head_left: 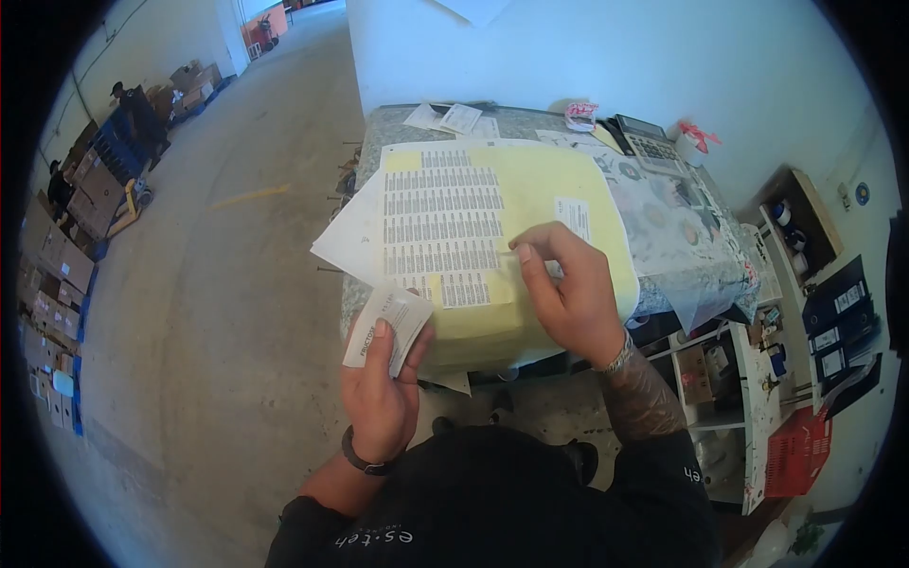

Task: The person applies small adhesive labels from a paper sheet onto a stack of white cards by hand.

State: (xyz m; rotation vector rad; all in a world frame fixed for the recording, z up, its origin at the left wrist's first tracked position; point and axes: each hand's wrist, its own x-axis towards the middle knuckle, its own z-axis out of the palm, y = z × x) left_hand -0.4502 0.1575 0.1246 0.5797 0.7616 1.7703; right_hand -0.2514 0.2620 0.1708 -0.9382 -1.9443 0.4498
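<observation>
My left hand (pixel 381 388) is closed around a flat white packet (pixel 394 322) with dark print, the thumb pressed across its face. It is held just off the near left edge of the table. My right hand (pixel 571 289) hovers over a yellow backing sheet (pixel 530 189), thumb and forefinger pinched together. A small pale label (pixel 508 252) appears at those fingertips, partly hidden. Rows of small printed labels (pixel 440 202) cover the left part of the sheet, with yellow gaps in the lower rows. One larger white label (pixel 573 216) sits further right on it.
Papers (pixel 459 117), a calculator (pixel 649 147) and a plastic-covered surface (pixel 668 222) lie around the sheet on the table. Right of it stand shelves with binders (pixel 838 327) and a red basket (pixel 798 452). Far left, people (pixel 142 118) are among boxes (pixel 95 185) and a pallet jack (pixel 133 206).
</observation>
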